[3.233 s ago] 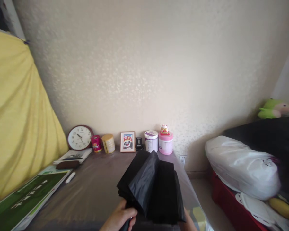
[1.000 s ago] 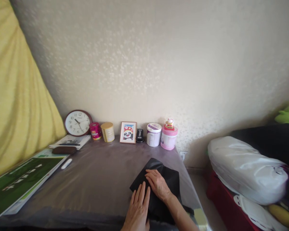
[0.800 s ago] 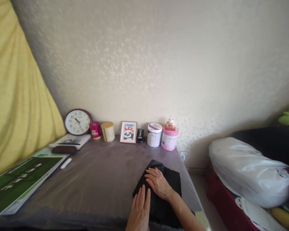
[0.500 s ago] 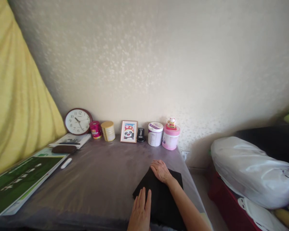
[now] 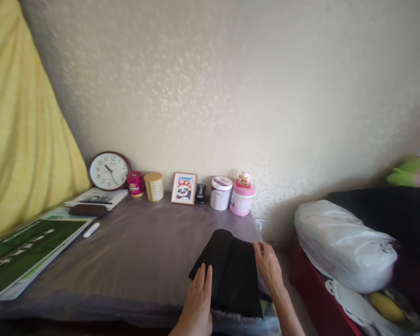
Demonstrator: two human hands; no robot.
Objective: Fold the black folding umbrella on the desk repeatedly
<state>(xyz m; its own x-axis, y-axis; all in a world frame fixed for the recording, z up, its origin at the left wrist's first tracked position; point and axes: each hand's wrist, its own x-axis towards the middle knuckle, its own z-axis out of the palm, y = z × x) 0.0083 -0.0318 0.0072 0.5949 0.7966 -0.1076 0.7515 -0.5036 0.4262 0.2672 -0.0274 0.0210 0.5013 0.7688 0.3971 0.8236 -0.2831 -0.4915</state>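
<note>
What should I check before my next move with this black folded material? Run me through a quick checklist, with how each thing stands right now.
1. Black folded material resting on the table: ok.
2. Surface smooth: not ok; a crease runs down near its middle.
3. Left grip on the material: ok, its fingers lie straight along the left part.
4. Right grip firm: cannot tell; its fingers are at the far right edge, but contact is unclear.
5. Near edge of the material kept on the table: cannot tell; it reaches the table's front edge.
6. Pink-lidded jar upright and apart from the material: ok.
</note>
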